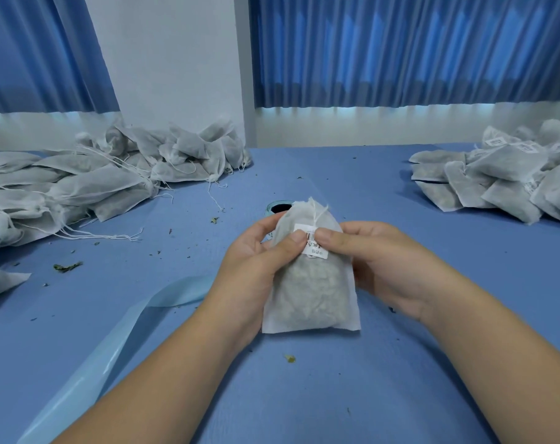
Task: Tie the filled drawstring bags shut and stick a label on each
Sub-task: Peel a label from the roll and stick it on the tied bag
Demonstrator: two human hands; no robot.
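Drawstring bag (pixel 310 290), packed with greenish dried leaf that shows through the thin white cloth, is held in the head view between both hands, just above the blue table (pixel 336 395) and straight ahead of the person. Its long axis runs away from the body: the gathered, knotted neck (pixel 315 210) is at the far end and the flat bottom edge is nearest the wrists.

The left hand (pixel 256 261) grips the bag's left side, fingers curled behind it and thumb across the front. The right hand (pixel 378 261) mirrors it on the right side. Both thumbs press on the white label (pixel 315 248), which sits slightly tilted on the upper front, just below the knot.

I judge this drawstring bag tied and its label being rubbed down, so setting it aside comes next. The labelled heap (pixel 512 177) lies far right, nearer the right hand. The heap with loose strings (pixel 96 181), with no labels that I can see, lies far left. A pale blue backing strip (pixel 112 341) trails off to the near left, and a roll (pixel 278 207) peeks out behind the bag
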